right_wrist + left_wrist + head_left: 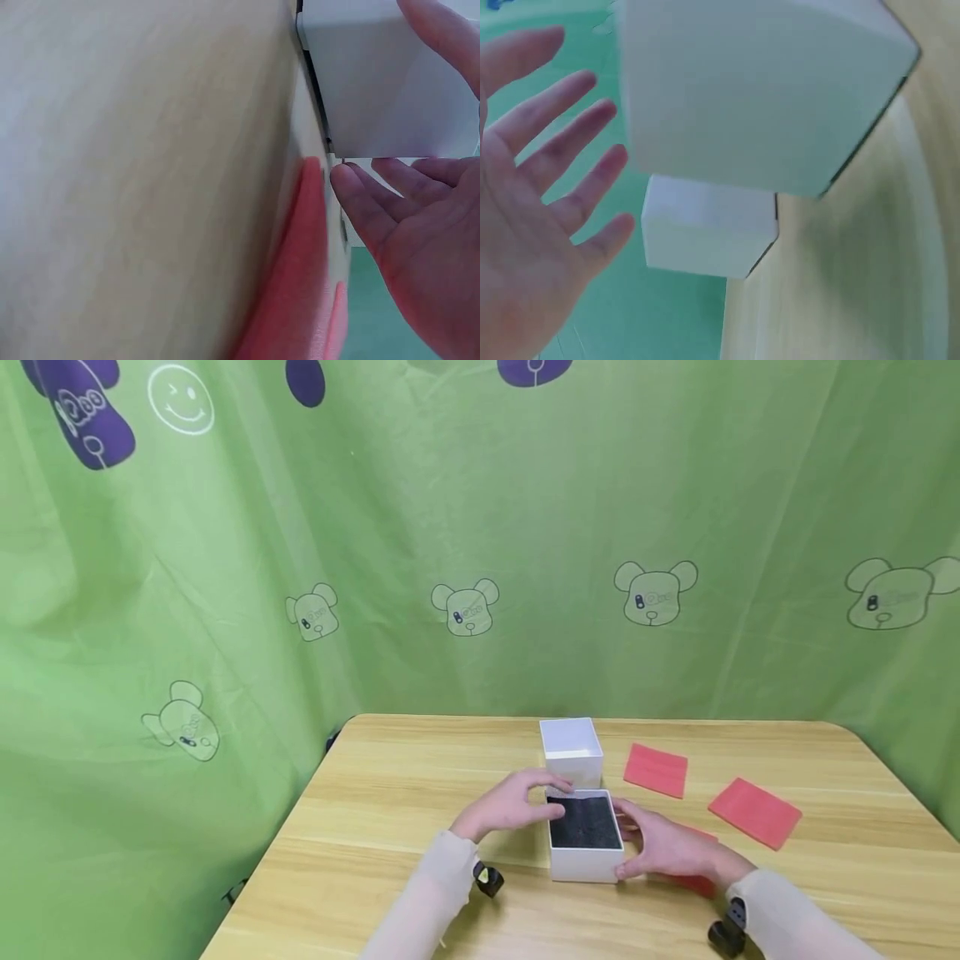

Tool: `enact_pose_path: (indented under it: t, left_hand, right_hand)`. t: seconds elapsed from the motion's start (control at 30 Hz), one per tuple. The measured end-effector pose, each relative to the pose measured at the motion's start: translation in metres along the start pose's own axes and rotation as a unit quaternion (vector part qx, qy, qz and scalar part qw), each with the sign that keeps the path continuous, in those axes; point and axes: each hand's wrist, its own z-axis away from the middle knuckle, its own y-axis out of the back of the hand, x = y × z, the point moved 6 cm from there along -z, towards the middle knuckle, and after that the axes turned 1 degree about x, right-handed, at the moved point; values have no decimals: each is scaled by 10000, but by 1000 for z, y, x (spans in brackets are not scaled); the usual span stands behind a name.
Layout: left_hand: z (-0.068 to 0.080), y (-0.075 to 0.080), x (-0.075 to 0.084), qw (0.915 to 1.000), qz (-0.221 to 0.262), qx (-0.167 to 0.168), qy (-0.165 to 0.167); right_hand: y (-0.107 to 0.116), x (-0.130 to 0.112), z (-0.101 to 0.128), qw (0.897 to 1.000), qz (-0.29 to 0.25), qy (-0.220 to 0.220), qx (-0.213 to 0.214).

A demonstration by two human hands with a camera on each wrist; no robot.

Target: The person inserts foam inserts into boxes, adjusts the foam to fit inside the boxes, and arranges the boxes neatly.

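A white box [586, 864] with a flat black piece [585, 823] filling its top sits on the wooden table. Over its left rim reaches my left hand [517, 799], its fingers spread and holding nothing; the left wrist view shows this hand [547, 172] beside the white box wall [750, 97]. My right hand [663, 845] is at the box's right side, thumb by the near corner and fingers along the wall. In the right wrist view, the right hand's [427, 217] thumb overlaps the box face [390, 90] and the other fingers extend at its edge.
A second white box [572, 760], open at the top, stands just behind the first. Red flat sheets lie to the right: one [656, 769] near the back, another [755, 812] farther right, and one [693, 883] partly beneath my right hand. A green curtain [525, 527] hangs behind the table.
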Motion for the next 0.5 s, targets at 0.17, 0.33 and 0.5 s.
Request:
enact_pose_path:
  t: [0.17, 0.33, 0.5]
  left_hand:
    - [-1, 18, -15, 9961, 418, 697, 340]
    - [-12, 28, -33, 9908, 454, 1147, 549]
    - [-25, 29, -51, 9858, 371, 1314, 973]
  right_hand:
    - [6, -9, 6, 9965, 724, 158, 376]
    - [20, -16, 15, 9872, 1454, 118, 638]
    - [36, -12, 29, 9735, 2062, -163, 974]
